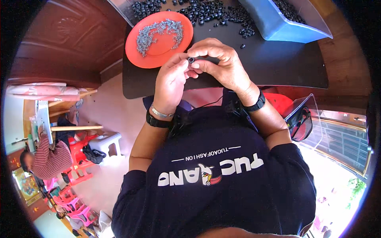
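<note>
Over the near edge of the dark table, my two hands meet at their fingertips. Between them is a small round black part with a hole in its middle. My left hand pinches it from the left side. From the other side, the thumb and forefinger of my right hand close on it. An orange-red plate lies just beyond my left hand, with many tiny silver metal pieces spread in a curve on it.
Loose black parts cover the table's far side. A blue bin holding more black pieces leans at the far right. Lower right is a clear plastic container. Another person in a striped sleeve is at the left, near stools.
</note>
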`<action>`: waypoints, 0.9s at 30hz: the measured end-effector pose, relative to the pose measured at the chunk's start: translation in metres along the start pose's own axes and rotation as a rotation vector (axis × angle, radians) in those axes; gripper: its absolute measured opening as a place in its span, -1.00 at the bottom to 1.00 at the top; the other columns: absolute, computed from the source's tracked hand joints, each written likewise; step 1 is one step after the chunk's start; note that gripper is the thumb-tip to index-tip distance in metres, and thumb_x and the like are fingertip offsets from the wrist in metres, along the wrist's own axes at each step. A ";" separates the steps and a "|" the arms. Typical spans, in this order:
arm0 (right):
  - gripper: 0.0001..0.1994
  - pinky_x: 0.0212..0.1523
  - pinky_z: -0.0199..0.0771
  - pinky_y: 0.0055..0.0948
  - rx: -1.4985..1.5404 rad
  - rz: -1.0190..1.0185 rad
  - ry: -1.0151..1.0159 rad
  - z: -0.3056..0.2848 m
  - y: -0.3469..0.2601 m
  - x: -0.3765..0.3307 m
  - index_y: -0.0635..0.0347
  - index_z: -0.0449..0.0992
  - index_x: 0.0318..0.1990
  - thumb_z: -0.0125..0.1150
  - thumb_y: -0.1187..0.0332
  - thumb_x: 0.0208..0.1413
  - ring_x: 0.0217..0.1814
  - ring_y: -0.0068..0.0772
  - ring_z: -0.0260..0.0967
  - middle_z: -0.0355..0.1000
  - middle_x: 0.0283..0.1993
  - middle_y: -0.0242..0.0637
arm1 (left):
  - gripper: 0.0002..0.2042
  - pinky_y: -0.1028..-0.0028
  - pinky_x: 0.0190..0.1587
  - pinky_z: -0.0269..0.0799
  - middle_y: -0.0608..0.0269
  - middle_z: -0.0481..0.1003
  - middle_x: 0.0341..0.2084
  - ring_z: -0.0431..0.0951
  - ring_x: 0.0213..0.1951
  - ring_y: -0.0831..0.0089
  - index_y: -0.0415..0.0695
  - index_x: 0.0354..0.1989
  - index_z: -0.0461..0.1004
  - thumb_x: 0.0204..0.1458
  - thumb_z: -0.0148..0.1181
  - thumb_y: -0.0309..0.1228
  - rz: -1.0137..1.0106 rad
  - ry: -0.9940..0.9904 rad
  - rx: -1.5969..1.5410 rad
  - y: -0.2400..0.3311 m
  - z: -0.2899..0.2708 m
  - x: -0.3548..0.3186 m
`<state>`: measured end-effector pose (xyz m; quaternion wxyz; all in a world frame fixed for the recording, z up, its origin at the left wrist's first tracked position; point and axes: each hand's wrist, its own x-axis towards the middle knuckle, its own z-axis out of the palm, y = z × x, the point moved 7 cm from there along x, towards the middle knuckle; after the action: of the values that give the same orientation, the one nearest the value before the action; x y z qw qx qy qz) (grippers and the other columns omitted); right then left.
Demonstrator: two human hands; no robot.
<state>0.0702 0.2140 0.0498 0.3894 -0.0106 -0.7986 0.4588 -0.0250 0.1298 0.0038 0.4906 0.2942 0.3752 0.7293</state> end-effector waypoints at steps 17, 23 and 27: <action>-0.80 -0.02 0.38 -0.37 -0.319 -0.097 -0.289 0.032 -0.016 -0.005 0.29 0.47 -0.26 0.23 0.63 -0.11 -0.09 -0.22 0.43 0.48 -0.17 -0.16 | -0.77 0.48 -0.23 0.41 0.15 0.50 -0.41 0.53 -0.33 0.35 -0.30 -0.21 0.44 0.18 -0.06 -0.37 0.252 0.739 0.219 0.082 -0.185 -0.183; -0.82 0.02 0.33 -0.39 -0.327 0.069 -0.456 0.060 -0.021 -0.012 0.30 0.45 -0.22 0.16 0.60 -0.03 -0.03 -0.26 0.40 0.45 -0.09 -0.14 | -0.79 0.47 -0.61 0.41 0.16 0.46 -0.57 0.52 -0.55 0.31 -0.28 -0.31 0.43 0.09 -0.07 -0.39 0.136 1.406 0.186 -0.059 -0.395 -0.416; -0.83 0.08 0.30 -0.37 -0.448 0.097 -0.467 0.066 -0.014 -0.019 0.28 0.43 -0.21 0.14 0.57 0.00 0.04 -0.27 0.36 0.42 -0.02 -0.11 | -0.86 0.45 -0.79 0.25 0.19 0.36 -0.72 0.44 -0.70 0.27 -0.21 -0.54 0.32 -0.02 -0.10 -0.44 -0.049 1.471 -0.469 -0.210 -0.411 -0.440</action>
<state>0.0462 0.1506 0.0307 0.1613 -0.0287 -0.9460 0.2797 -0.0970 -0.3387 -0.4233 0.1807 -0.3863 0.4467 0.7865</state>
